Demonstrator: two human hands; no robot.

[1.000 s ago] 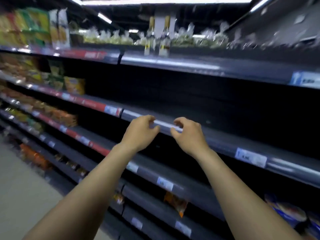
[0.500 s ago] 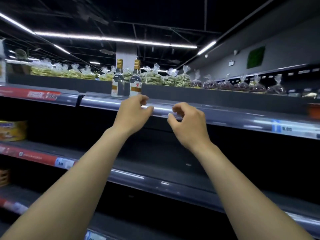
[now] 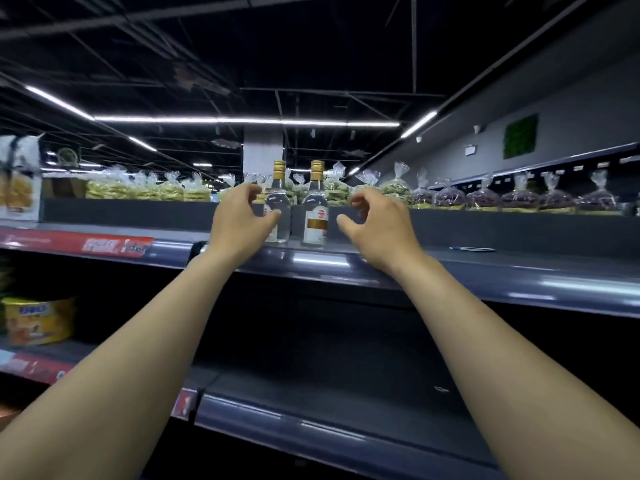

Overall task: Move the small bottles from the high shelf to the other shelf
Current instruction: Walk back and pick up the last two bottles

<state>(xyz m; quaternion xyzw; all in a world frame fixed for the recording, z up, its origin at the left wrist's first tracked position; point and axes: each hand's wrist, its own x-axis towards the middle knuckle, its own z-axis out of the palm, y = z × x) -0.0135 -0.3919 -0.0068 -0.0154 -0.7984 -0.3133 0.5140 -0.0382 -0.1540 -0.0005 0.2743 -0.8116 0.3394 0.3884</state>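
Observation:
Two small clear bottles with gold caps stand side by side on the high shelf (image 3: 485, 268). The left bottle (image 3: 280, 199) is partly covered by my left hand (image 3: 239, 220), whose thumb and fingers curl around its left side without closing. The right bottle (image 3: 316, 213) shows a white and gold label. My right hand (image 3: 377, 223) hovers open just to its right, fingers spread, a small gap from the glass. The shelf below (image 3: 346, 403) is dark and bare in the middle.
Behind the bottles runs a row of clear tied bags of snacks (image 3: 485, 195) on the far side of a dark divider. A yellow box (image 3: 38, 320) stands on the lower shelf at left. A white package (image 3: 19, 178) sits top left.
The view has tilted up from the lower shelves. Both hands rose from the shelf edge to bottle height and opened on either side of the two bottles.

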